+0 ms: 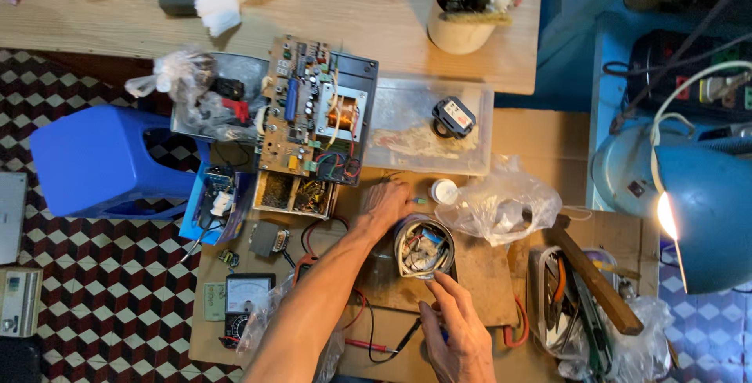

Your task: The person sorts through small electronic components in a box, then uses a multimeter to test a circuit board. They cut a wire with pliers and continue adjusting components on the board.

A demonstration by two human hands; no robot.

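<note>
On the workbench (486, 273), among scattered parts, a blue lamp (705, 211) glows at the right edge and a blue stool (94, 160) stands on the tiled floor to the left. Behind the hands, a circuit board (309, 113) with a copper-wound transformer leans over a dark case, and a clear tray (427, 124) lies just beside it. A crumpled plastic bag (501, 203) sits right of centre, a meter (247, 297) near the left forearm.

Between the hands lies a round metal tin (424, 247), filled with wires and small parts. The left hand (385, 207) rests just beside its upper left rim, fingers spread flat on the bench. The right hand (458, 324) is below the tin, its fingers touching the lower rim; whether they pinch it or something small, I cannot tell.
</note>
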